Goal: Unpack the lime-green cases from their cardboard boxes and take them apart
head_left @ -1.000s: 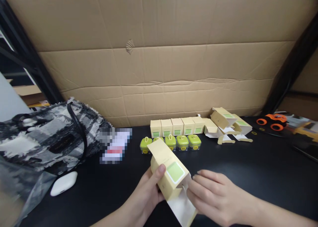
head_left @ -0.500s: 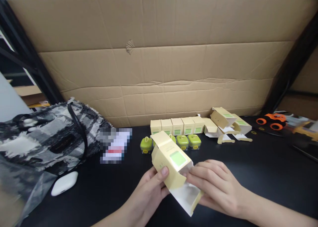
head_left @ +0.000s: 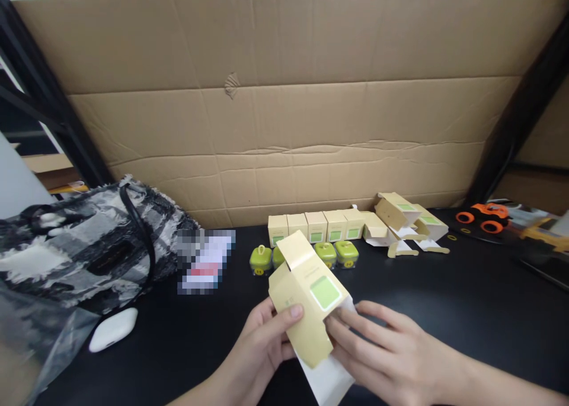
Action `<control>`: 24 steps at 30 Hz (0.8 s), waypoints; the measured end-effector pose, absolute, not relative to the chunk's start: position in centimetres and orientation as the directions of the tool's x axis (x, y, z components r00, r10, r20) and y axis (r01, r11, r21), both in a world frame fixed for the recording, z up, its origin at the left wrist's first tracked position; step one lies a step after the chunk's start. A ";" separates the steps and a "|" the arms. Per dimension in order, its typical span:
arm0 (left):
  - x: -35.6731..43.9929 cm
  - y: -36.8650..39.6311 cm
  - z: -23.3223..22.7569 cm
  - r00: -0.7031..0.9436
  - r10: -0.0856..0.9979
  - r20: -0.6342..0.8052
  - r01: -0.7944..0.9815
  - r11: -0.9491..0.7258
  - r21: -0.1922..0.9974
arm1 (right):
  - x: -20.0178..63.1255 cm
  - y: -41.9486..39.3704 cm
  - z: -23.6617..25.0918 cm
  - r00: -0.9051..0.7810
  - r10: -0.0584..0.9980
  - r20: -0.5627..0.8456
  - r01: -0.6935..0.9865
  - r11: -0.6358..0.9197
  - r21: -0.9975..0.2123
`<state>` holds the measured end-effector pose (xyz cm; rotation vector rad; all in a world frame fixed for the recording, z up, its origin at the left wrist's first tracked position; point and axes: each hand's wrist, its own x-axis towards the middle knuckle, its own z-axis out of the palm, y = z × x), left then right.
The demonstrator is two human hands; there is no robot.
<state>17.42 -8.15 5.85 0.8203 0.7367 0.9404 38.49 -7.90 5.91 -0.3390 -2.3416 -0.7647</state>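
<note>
My left hand [head_left: 262, 347] and my right hand [head_left: 382, 352] both hold a small beige carton [head_left: 306, 299] with a green label, above the black table [head_left: 466, 311]. Its top flap stands open and a white flap hangs out below. My left thumb presses its side; my right fingers touch the lower end. Behind it stands a row of closed beige cartons [head_left: 315, 226], with several green smiley-face cases [head_left: 347, 253] in front of them. Unfolded cartons [head_left: 404, 222] lie to the right of the row.
A grey patterned bag [head_left: 89, 240] sits at the left, with a white earbud case [head_left: 113, 329] and clear plastic [head_left: 26, 341] near it. A cardboard sheet [head_left: 284, 98] forms the back wall. An orange toy car [head_left: 482, 215] lies at the far right.
The carton has turned in my hands and dropped slightly; my right fingers have shifted along its lower end. Everything on the table stays put.
</note>
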 end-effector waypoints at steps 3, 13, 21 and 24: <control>17.3 -8.0 5.9 0.345 0.918 -0.197 -0.364 0.324 0.873 | 38.8 -7.7 5.6 -0.764 0.026 0.645 0.410 0.791 0.454; 17.3 -7.4 4.7 0.497 0.852 -0.163 -0.358 0.373 0.856 | 38.1 -8.0 6.6 -0.816 0.056 0.576 0.409 0.760 0.505; 16.6 -6.9 3.1 0.677 0.727 -0.118 -0.305 0.422 0.854 | 48.3 -1.4 10.6 -0.498 0.168 0.851 0.796 0.478 0.372; 16.6 -6.6 2.5 0.718 0.690 -0.093 -0.253 0.383 0.888 | 51.4 1.7 10.9 -0.505 0.355 0.787 0.848 0.375 0.375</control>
